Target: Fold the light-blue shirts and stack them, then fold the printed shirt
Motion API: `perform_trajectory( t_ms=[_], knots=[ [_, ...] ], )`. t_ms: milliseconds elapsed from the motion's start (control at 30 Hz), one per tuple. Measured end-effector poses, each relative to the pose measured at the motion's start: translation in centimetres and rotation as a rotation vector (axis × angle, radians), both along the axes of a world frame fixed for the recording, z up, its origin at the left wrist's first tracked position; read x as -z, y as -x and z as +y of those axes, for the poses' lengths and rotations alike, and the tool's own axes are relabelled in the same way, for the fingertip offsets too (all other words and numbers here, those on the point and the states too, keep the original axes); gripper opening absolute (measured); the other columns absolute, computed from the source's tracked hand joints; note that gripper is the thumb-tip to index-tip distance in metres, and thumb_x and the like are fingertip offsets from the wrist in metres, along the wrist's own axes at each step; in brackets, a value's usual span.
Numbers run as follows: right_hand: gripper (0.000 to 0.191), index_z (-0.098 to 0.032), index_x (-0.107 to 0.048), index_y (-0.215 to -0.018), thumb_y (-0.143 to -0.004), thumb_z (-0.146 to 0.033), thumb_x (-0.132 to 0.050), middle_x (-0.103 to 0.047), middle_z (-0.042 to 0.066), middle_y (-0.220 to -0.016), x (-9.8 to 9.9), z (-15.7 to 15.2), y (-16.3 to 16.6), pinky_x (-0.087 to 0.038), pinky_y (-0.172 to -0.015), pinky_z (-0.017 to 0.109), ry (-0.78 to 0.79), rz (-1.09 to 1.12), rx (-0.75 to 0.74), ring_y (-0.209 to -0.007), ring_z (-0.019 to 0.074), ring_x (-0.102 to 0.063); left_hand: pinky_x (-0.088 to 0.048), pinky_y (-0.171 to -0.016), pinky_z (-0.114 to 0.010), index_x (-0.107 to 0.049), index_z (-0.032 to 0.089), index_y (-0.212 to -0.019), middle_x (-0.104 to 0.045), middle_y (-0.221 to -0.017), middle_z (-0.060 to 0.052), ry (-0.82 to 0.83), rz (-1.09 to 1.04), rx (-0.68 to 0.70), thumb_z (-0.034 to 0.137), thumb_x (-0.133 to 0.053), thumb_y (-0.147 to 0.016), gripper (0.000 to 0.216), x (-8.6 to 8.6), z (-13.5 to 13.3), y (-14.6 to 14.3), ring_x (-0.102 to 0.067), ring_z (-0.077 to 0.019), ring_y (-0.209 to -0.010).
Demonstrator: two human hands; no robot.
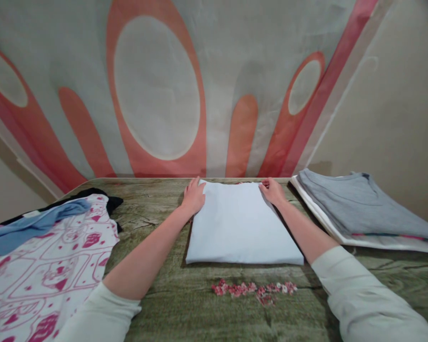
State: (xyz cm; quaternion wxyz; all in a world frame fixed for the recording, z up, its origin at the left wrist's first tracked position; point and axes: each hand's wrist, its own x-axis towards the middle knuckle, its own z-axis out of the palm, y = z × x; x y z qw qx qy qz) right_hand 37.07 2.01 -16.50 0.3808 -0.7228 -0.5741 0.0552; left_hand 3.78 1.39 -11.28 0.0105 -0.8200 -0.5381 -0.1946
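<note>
A folded pale blue-white garment (240,225) lies square in the middle of the green wood-grain table (157,213). My left hand (193,195) rests flat on its far left corner, fingers stretched out. My right hand (272,190) presses on its far right corner, fingers laid down along the top edge. Both arms reach forward in rolled-up white sleeves.
A stack of folded clothes topped by a grey shirt (356,204) sits at the right. A loose pile with a white-and-pink printed cloth (46,261) and a blue garment (28,228) lies at the left. Pink flower print (253,288) marks the table's front. A patterned cloth (164,95) hangs behind.
</note>
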Motion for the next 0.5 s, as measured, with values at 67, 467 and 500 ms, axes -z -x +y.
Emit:
perform_trajectory(
  t_ms=[67, 467, 500],
  knots=[
    [0.022, -0.018, -0.057, -0.093, -0.075, -0.031, -0.057, -0.067, 0.006, -0.088, 0.0, 0.1, -0.1, -0.043, -0.076, 0.032, -0.005, 0.013, 0.008, -0.082, 0.0198, -0.06, -0.017, -0.104, -0.053, -0.04, 0.016, -0.13, -0.024, -0.144, -0.014, 0.111, 0.132, 0.114, 0.026, -0.05, -0.083, 0.049, -1.9, -2.4, -1.3, -0.019, -0.0279, -0.133],
    [0.019, -0.018, -0.055, -0.088, -0.07, -0.024, -0.058, -0.064, 0.006, -0.086, 0.3, 0.7, -1.0, -0.049, -0.072, 0.033, -0.142, 0.229, 0.041, -0.077, 0.0183, -0.06, -0.006, -0.1, -0.062, -0.018, 0.027, -0.141, -0.009, -0.149, -0.009, 0.343, 0.269, 0.537, 0.065, -0.013, -0.086, 0.067, -1.3, -11.9, -7.0, -0.008, -0.0327, -0.134],
    [0.02, -0.018, -0.054, -0.09, -0.071, -0.024, -0.057, -0.063, 0.006, -0.087, 0.3, 0.7, -1.2, -0.051, -0.067, 0.032, -0.153, 0.271, 0.042, -0.075, 0.0175, -0.061, -0.006, -0.1, -0.062, -0.018, 0.027, -0.141, -0.009, -0.149, -0.009, 0.338, 0.271, 0.54, 0.065, -0.013, -0.086, 0.067, -1.2, -11.8, -6.9, -0.008, -0.0328, -0.134]
  ],
)
